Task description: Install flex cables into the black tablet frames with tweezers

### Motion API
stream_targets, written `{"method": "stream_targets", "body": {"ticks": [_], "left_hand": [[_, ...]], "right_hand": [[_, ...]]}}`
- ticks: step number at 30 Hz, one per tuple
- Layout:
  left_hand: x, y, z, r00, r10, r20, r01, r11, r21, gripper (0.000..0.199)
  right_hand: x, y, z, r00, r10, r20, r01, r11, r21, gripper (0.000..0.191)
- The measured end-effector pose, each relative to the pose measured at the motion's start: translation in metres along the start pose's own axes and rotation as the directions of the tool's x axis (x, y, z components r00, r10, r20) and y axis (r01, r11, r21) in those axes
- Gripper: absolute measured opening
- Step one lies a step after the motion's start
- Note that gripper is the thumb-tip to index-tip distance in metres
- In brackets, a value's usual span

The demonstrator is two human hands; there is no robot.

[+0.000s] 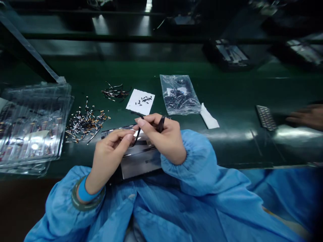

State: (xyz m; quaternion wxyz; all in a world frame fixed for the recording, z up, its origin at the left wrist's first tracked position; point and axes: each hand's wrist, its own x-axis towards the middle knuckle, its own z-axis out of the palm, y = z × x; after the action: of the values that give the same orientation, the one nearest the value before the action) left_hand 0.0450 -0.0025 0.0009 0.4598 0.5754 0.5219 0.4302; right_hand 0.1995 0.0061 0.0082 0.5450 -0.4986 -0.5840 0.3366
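Two hands meet over a grey metal panel (137, 161) at the table's (234, 101) near edge: the right hand (164, 137) pinches black tweezers (138, 132), the left hand's (111, 151) fingertips closing beside their tip. Loose connector cables (84, 124) lie left; a paper slip (140, 101) with small black parts lies beyond.

Dark green glossy workbench (239, 101) carried a stack of clear plastic blister trays (32, 124) at far left. Beside it lay a loose heap of small metal-tipped wire parts (84, 122), a smaller dark bundle (114, 91) behind. White paper square with tiny black pieces (140, 101) sat mid-bench; clear plastic bag of black parts (178, 94) just right, a white paper strip (209, 117) touching it. Grey perforated plate (266, 117) lay far right.
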Motion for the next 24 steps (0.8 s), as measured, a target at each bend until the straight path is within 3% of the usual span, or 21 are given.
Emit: {"method": "stream_targets", "body": {"ticks": [2,4,7,12,14,16,18,20,21,22,24], "left_hand": [[-0.002,-0.001,-0.001,0.945,0.291,-0.149,-0.254,0.940,0.227,0.010],[-0.003,-0.002,-0.002,0.861,0.465,-0.208,-0.379,0.858,0.347,0.011],[-0.005,-0.003,-0.003,0.850,0.480,-0.218,-0.376,0.842,0.387,0.011],[-0.005,-0.003,-0.002,0.877,0.428,-0.219,-0.324,0.863,0.388,0.005],[-0.004,-0.003,-0.001,0.899,0.375,-0.229,-0.286,0.895,0.343,0.004],[-0.004,-0.001,-0.003,0.937,0.271,-0.223,-0.207,0.940,0.271,0.003],[-0.005,0.000,-0.013,0.968,0.142,-0.208,-0.094,0.970,0.225,0.005],[-0.009,-0.001,-0.034,0.958,0.050,-0.282,0.016,0.973,0.228,0.008],[-0.012,-0.004,-0.049,0.928,0.037,-0.370,0.063,0.965,0.255,0.009],[-0.016,-0.009,-0.067,0.869,0.045,-0.493,0.105,0.956,0.272,0.012],[-0.027,-0.021,-0.109,0.666,0.144,-0.732,0.227,0.895,0.383,0.016]], "right_hand": [[-0.003,0.001,0.003,0.981,-0.191,-0.030,0.184,0.968,-0.170,0.013],[-0.007,0.003,0.006,0.910,-0.413,0.021,0.392,0.843,-0.368,0.012],[-0.013,0.006,0.010,0.832,-0.528,0.173,0.531,0.665,-0.525,0.020],[-0.019,0.008,0.013,0.811,-0.503,0.298,0.579,0.623,-0.526,0.024],[-0.019,0.007,0.013,0.831,-0.477,0.286,0.556,0.684,-0.473,0.022],[-0.015,0.006,0.008,0.887,-0.398,0.233,0.459,0.809,-0.368,0.018],[-0.008,0.005,-0.002,0.960,-0.220,0.174,0.257,0.938,-0.234,0.014],[0.003,0.007,-0.019,0.993,-0.019,0.115,0.034,0.992,-0.125,0.016],[0.008,0.009,-0.028,0.996,0.052,0.075,-0.044,0.994,-0.098,0.019],[0.013,0.011,-0.038,0.995,0.093,0.027,-0.090,0.992,-0.094,0.020],[0.018,0.016,-0.053,0.993,0.106,-0.060,-0.114,0.979,-0.171,0.018]]}}
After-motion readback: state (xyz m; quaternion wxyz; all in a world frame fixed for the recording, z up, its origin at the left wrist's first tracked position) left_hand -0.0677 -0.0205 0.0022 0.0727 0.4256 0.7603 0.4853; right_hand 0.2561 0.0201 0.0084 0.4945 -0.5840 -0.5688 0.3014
